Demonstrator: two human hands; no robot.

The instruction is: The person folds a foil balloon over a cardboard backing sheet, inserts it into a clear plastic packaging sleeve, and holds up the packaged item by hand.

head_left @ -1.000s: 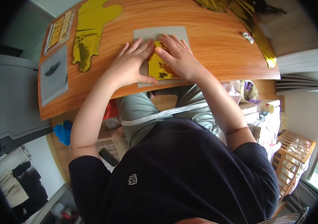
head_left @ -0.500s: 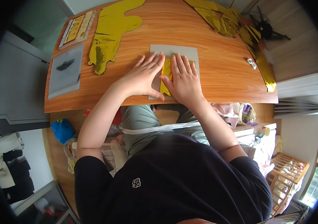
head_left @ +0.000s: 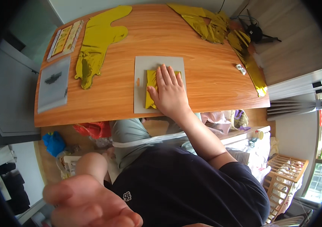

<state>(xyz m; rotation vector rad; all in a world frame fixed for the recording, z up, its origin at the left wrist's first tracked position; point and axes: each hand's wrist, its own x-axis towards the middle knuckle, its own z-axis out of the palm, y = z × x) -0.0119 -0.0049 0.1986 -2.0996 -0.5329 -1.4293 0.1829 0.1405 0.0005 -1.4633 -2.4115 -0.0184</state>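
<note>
My right hand [head_left: 169,92] lies flat, fingers stretched, on a square of shiny gold foil [head_left: 150,99]. Its palm and fingers cover much of the foil, which looks slightly wrinkled. Beneath the foil is a grey cardboard sheet [head_left: 140,64] with a small slot near its left edge, close to the table's front edge. My left hand [head_left: 93,202] is raised off the table, close to the camera at the lower left. Its fingers are loosely bent and apart, partly cut off by the picture's edge, and no object shows in it.
The wooden table [head_left: 206,75] also bears a large gold foil balloon [head_left: 96,38], a flat box [head_left: 64,41], a clear plastic folder [head_left: 53,89], more crumpled gold foil [head_left: 212,28], small white rolls [head_left: 240,69] and a black router-like device [head_left: 254,33]. Bags lie below.
My left hand has left the cardboard and come up toward the camera. The right hand stays flat on the foil. The view has shifted, so the table sits lower and further left.
</note>
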